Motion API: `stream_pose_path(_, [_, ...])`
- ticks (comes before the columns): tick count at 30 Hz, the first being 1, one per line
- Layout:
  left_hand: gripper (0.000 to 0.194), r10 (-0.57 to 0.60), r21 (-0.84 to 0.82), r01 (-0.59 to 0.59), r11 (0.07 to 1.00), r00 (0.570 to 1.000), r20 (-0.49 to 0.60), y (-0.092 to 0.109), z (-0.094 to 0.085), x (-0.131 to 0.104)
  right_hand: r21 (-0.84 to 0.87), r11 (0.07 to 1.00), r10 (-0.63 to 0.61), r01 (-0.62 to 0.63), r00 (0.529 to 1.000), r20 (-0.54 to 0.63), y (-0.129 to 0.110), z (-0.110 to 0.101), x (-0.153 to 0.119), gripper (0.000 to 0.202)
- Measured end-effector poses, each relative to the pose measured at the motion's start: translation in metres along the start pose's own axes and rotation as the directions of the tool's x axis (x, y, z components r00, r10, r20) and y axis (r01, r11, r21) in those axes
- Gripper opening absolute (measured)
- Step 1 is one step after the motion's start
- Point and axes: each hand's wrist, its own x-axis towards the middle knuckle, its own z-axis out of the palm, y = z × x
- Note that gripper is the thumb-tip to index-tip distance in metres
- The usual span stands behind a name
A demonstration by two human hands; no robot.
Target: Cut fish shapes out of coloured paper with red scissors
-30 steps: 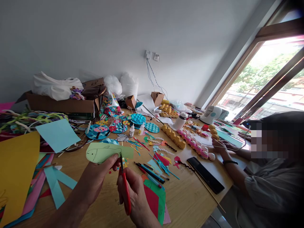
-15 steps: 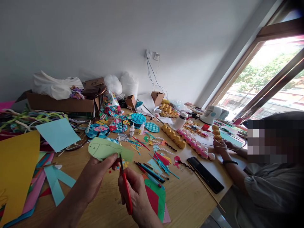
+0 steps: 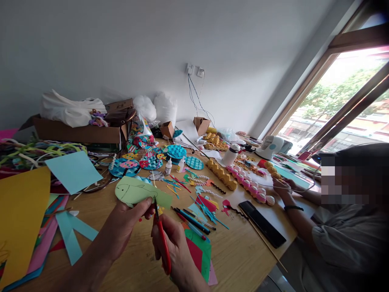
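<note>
A light green paper [image 3: 136, 190] with a fish outline drawn on it is pinched between the thumb and fingers of my left hand [image 3: 129, 217]. My right hand [image 3: 173, 239] grips red-handled scissors [image 3: 164, 245], their dark blades pointing up at the paper's lower edge, just right of my left thumb. Behind the paper lie blue round paper pieces [image 3: 176, 151] with small colourful fish. Several pens [image 3: 193, 221] rest right of the scissors, and a green sheet [image 3: 206, 255] with a red piece on it lies beside my right hand.
At the right a person [image 3: 343, 235] holds a yellow piece. A black phone [image 3: 263, 224] and a long stick lie between us. Two small glue bottles [image 3: 168, 166], a white bottle [image 3: 231, 155] and yellow and pink garlands stand or lie further back. Yellow card [image 3: 24, 223] is at left.
The green paper has shifted slightly to the right, with the scissors still at its lower edge. The other person's yellow piece has been lowered and moved left.
</note>
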Motion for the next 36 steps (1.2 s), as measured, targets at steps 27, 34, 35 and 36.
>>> stream_pose_path(27, [0.011,-0.019,0.111,0.010,0.994,0.996,0.085,0.007,-0.010,0.002,-0.055,0.998,-0.006,0.007,1.000,0.007,0.013,-0.006,-0.002,0.036])
stream_pose_path(34, [0.017,-0.040,0.127,0.027,0.992,0.994,0.105,0.006,-0.015,0.005,-0.119,0.993,-0.013,0.016,1.000,0.022,0.006,-0.013,0.000,0.032])
stream_pose_path(35, [0.020,-0.035,0.141,0.021,0.990,0.995,0.098,0.008,-0.018,0.007,-0.145,0.989,-0.020,0.025,0.999,0.035,0.004,-0.016,0.000,0.032])
stream_pose_path(36, [0.023,-0.017,0.157,0.004,0.988,0.996,0.084,0.012,-0.022,0.010,-0.175,0.984,-0.030,0.039,0.998,0.056,0.001,-0.020,0.001,0.032])
